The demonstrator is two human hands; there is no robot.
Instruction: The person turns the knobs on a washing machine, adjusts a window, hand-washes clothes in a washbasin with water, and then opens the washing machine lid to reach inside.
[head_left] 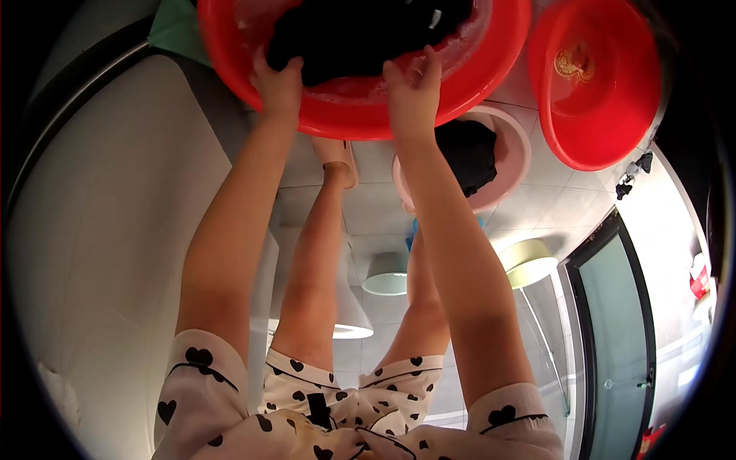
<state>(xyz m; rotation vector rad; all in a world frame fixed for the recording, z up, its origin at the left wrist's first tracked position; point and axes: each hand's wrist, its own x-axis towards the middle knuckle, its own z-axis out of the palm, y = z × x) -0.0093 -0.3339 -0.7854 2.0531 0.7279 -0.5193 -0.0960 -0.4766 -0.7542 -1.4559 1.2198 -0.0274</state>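
A black garment (368,38) lies wet in soapy water inside a large red basin (345,121) at the top of the head view. On its left edge, my left hand (279,86) grips the cloth, with the thumb on top and the other fingers partly hidden. My right hand (414,96) has its thumb and fingers at the lower right edge of the same garment and appears closed on it. A small whitish patch shows on the dark fabric. Suds float around the cloth.
A second red basin (598,115) with a gold print stands at the right. Below the large basin is a pink basin (510,157) holding dark cloth (469,157). Green (386,284) and yellow (529,264) basins, a glass door (617,345) and a pale surface (107,215) at left surround me.
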